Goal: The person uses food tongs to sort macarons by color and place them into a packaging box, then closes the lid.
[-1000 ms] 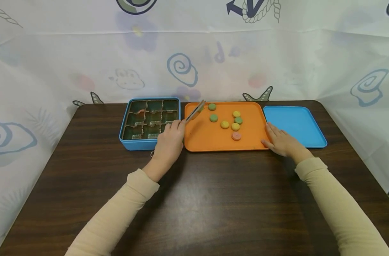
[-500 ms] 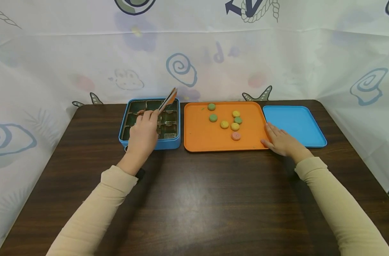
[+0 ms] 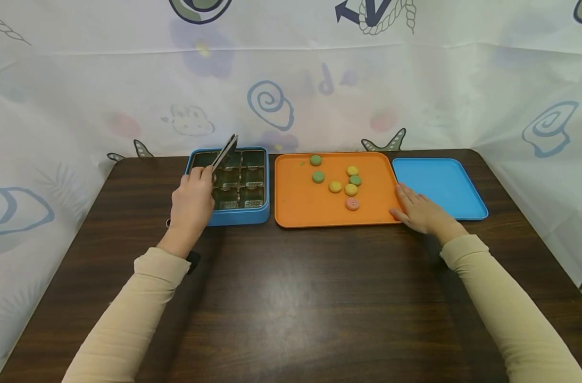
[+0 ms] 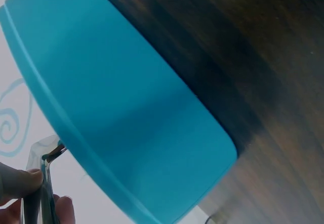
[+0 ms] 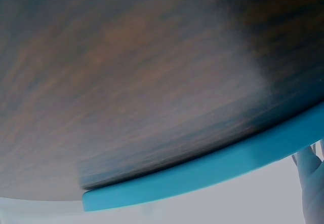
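In the head view my left hand [image 3: 191,199] grips a pair of metal tongs [image 3: 225,151] over the left part of a blue box [image 3: 240,216]. The box holds a dark liner divided into several compartments. The hand and the box wall hide what lies beneath. In the left wrist view thumb and fingers pinch the tongs [image 4: 45,196] just beyond the box rim; I cannot tell whether they hold anything. My right hand [image 3: 422,211] lies with fingers extended on the right edge of an orange tray [image 3: 305,210], which bears several green, yellow and pink discs [image 3: 335,186].
Right of the orange tray lies a blue tray [image 3: 439,183], partly behind the right hand. All three containers stand along the back of a dark wooden table [image 3: 291,298]. A printed white curtain [image 3: 319,117] hangs directly behind them.
My left hand has carried the tongs from the orange tray's left side leftward over the box. A green disc under the tongs has gone from the tray. My right hand has stayed put.
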`<state>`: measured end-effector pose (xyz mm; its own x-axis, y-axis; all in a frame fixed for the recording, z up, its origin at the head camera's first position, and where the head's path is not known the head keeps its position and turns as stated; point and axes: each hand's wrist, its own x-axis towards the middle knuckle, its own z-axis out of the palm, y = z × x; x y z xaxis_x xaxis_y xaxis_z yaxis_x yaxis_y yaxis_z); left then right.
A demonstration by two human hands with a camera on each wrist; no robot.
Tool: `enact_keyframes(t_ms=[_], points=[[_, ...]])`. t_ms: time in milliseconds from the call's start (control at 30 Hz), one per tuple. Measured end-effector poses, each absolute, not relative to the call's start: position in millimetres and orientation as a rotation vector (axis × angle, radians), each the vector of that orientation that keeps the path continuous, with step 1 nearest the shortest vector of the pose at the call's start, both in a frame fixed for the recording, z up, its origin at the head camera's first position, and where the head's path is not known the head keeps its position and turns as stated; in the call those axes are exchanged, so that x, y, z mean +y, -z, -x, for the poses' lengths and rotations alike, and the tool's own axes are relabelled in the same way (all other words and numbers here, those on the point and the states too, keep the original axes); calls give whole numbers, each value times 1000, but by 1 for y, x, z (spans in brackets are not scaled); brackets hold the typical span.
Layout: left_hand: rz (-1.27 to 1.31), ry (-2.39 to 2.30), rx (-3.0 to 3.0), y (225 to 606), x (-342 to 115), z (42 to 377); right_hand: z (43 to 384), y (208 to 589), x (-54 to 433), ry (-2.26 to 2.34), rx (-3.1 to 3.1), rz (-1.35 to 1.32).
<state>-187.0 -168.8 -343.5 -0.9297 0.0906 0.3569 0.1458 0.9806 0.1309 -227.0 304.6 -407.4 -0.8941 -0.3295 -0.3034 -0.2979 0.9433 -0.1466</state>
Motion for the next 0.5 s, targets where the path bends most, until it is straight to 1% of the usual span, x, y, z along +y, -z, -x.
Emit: enact_keyframes(t_ms=[500], points=[[100,226,-2834,347,-172,192,229,411,308,147,2770,463]])
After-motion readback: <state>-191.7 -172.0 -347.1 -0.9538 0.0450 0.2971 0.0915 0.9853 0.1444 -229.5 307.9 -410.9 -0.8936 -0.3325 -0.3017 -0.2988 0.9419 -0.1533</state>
